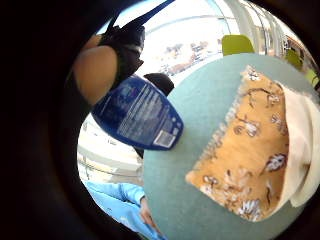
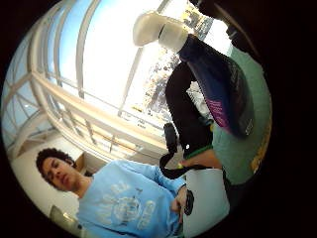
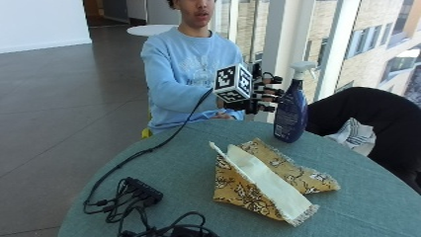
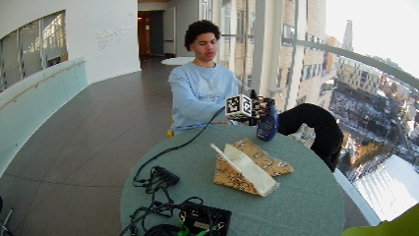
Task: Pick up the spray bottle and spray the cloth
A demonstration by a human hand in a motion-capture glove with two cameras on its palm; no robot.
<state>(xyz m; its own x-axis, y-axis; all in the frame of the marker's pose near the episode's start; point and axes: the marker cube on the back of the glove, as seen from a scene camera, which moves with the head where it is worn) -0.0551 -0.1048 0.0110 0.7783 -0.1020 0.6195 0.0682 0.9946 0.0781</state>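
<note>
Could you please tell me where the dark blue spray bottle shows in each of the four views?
Little finger side palm view: dark blue plastic spray bottle, label facing, beside the round teal table.
Thumb side palm view: bottle beside the table.
Outside view: upright, beyond the table's far edge.
Wide outside view: same.
Shared landmark: the table.

The cloth [image 3: 270, 180] lies folded on the table [image 3: 368, 197], in front of the person. The spray bottle [image 3: 291, 111] is beyond the cloth, apparently lifted just clear of the table. Cables [image 3: 128, 197] lie on the table beside the cloth.

Bottle label [image 1: 137, 112] print unreadable
</note>
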